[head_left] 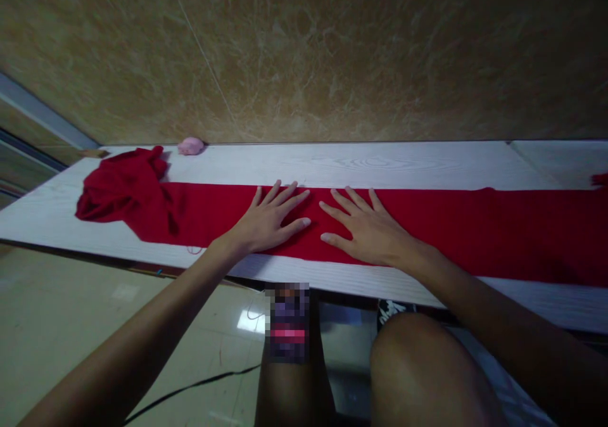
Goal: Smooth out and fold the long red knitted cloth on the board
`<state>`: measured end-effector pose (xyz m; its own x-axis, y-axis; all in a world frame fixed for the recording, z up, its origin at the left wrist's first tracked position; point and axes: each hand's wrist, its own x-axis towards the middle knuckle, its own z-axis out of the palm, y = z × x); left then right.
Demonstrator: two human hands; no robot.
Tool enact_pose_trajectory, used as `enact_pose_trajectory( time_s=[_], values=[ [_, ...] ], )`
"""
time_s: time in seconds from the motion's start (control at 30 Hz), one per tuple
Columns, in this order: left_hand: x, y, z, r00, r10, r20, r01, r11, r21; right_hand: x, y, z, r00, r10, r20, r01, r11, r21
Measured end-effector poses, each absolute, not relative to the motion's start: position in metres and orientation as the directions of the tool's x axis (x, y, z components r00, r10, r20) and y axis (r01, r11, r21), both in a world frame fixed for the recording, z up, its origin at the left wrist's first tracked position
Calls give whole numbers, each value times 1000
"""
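Note:
A long strip of red fabric (451,224) lies flat along the white wood-grain board. My left hand (268,218) rests on it palm down, fingers spread. Beside it, a small gap away, my right hand (368,227) also presses flat on the cloth with its fingers apart. Toward the left the strip runs into a crumpled heap of the same red fabric (118,186). To the right the cloth continues out of the frame. Neither hand grips anything.
The narrow white board (380,164) stands against a brown marbled wall (304,53). A small pink lump (191,146) sits by the wall. Red material (599,179) shows at the right edge. Below are my knees (418,357), a pixelated patch (289,322) and a black cord (190,386) above the tiled floor.

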<state>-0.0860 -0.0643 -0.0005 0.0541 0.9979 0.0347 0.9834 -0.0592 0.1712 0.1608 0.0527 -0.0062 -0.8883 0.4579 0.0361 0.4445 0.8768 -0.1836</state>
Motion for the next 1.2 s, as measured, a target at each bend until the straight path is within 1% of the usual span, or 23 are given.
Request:
enact_pose_trajectory(
  time_s=[0.07,0.13,0.3,0.43,0.53,0.63,0.7,0.77,0.83,0.9,0.97,1.07,1.13,1.2],
  values=[
    [-96,-73,-5,32,999,-8,984,-30,175,162,52,-11,-887,462,12,451,872,-190],
    [-109,-85,-7,7,1000,-17,984,-4,179,166,53,-13,-885,465,9,455,870,-190],
    [-149,-118,-8,-84,996,-10,977,85,196,171,59,-19,-894,444,67,426,885,-188],
    [-190,-145,-13,-217,976,-1,957,213,198,170,61,-24,-899,429,90,411,896,-168],
    [-224,-164,-21,-328,943,48,929,313,195,173,64,-30,-898,423,117,405,902,-152],
    [-250,-179,-24,-372,919,131,917,341,207,176,67,-35,-903,407,142,389,911,-135],
    [-258,-188,-18,-344,926,159,925,304,230,176,68,-33,-904,402,146,386,914,-128],
    [-257,-195,-3,-274,941,196,936,214,280,170,66,-25,-903,399,158,380,915,-136],
    [-249,-201,14,-194,947,257,939,104,327,155,59,-12,-907,377,187,348,922,-170],
    [-236,-204,27,-112,949,295,941,6,338,130,49,1,-919,328,216,281,934,-221],
    [-220,-203,34,-12,957,291,942,-86,324,101,39,9,-940,266,214,209,944,-256],
    [-199,-199,31,92,960,266,929,-179,324,65,30,4,-967,185,176,138,958,-251],
    [-190,-196,26,119,958,260,922,-204,331,53,30,-7,-973,161,167,118,963,-243],
    [-186,-193,20,135,956,260,920,-218,325,50,32,-16,-972,165,167,119,960,-252]
  ],
)
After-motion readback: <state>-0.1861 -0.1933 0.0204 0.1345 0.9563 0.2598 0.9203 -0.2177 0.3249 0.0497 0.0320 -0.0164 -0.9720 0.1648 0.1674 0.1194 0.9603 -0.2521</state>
